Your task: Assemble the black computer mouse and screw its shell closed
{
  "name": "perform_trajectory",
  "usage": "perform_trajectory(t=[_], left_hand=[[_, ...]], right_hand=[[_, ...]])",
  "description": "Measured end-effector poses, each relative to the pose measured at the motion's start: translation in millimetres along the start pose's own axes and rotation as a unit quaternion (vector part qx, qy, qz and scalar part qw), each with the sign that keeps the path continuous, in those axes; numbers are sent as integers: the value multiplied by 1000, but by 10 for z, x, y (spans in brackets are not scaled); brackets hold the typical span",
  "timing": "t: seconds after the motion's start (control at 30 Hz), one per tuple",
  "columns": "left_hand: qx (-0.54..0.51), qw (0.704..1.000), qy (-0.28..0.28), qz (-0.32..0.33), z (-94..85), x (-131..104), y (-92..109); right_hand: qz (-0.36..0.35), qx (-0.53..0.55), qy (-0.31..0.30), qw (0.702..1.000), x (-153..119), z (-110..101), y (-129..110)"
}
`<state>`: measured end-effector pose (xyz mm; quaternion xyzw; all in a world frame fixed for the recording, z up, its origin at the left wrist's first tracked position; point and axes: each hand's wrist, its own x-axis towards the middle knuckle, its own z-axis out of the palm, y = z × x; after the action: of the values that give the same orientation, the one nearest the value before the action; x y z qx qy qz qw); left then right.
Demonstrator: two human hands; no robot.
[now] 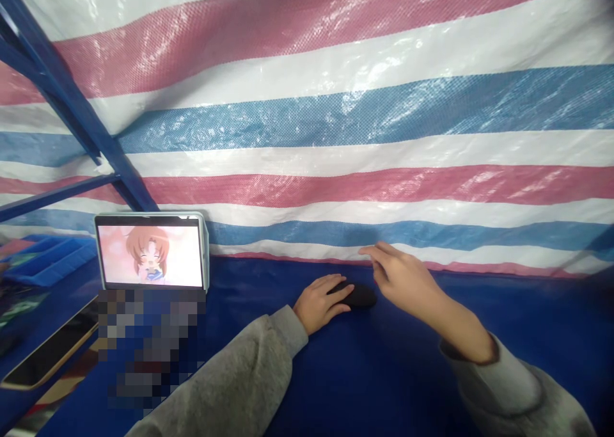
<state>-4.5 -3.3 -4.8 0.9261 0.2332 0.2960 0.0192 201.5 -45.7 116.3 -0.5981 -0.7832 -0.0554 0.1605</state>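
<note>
My left hand rests on the near-left end of a black computer mouse, its fingers and thumb set around that end. The mouse lies on the blue tabletop. Just above and to the right of it, my right hand is raised off the table. Its index finger points left, with a gap between it and the thumb below, and the other fingers are partly curled. Nothing can be made out in that hand. The mouse's left end is partly hidden under my left fingers.
A tablet in a pale case stands upright at the left, showing a cartoon figure. Nearby lie a phone and, farther back, blue trays. A blue metal frame slants up before a striped plastic sheet. One patch is pixelated.
</note>
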Motion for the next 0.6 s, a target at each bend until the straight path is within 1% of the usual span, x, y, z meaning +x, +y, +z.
perform_trajectory(t=[0.17, 0.37, 0.47, 0.6], left_hand=[[-1, 1000, 0, 3, -11, 7, 10], [-13, 1000, -3, -7, -25, 13, 24], [-16, 1000, -15, -17, -36, 23, 34], [-16, 999, -20, -24, -43, 34, 43]], right_hand=[[22, 0, -2, 1000, 1, 10, 19], [16, -23, 8, 1000, 3, -2, 10], [33, -14, 4, 999, 8, 8, 19], [23, -9, 8, 1000, 9, 13, 18]])
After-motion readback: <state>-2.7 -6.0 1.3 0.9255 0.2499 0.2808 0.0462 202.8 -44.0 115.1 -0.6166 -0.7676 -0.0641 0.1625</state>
